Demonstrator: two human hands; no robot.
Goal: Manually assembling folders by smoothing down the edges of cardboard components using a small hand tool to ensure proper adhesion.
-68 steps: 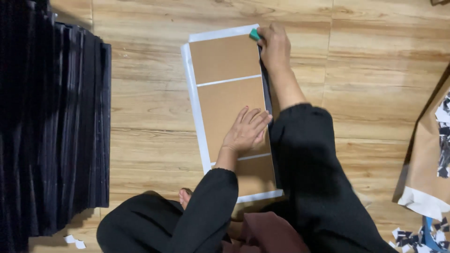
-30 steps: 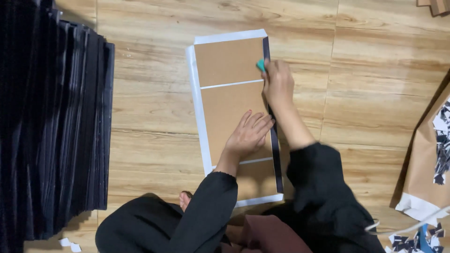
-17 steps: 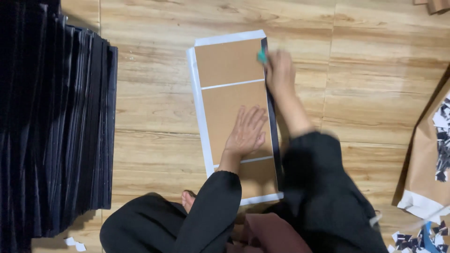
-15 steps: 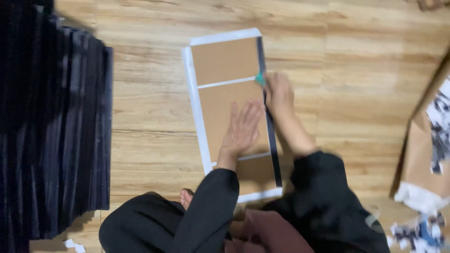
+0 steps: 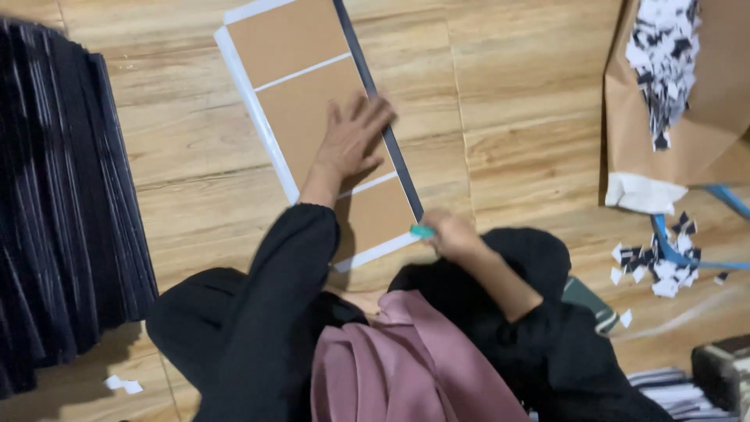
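A long white sheet with brown cardboard panels (image 5: pixel 293 101) lies on the wooden floor in front of me. A dark strip (image 5: pixel 375 117) runs along its right edge. My left hand (image 5: pixel 350 141) presses flat on the middle panel, fingers spread against the strip. At the near right corner of the sheet, my right hand (image 5: pixel 449 233) is closed around a small teal tool (image 5: pixel 422 231), its tip at the strip's near end.
A big stack of dark sheets (image 5: pixel 62 203) fills the left side. At the right stands a brown paper bag (image 5: pixel 687 101) holding black-and-white paper scraps, with more scraps (image 5: pixel 660 266) and a blue strap on the floor beside it.
My right hand has drawn the teal tool down along the dark strip from the far end to the near corner. The left hand stays pressed on the sheet. The view has tilted toward the right.
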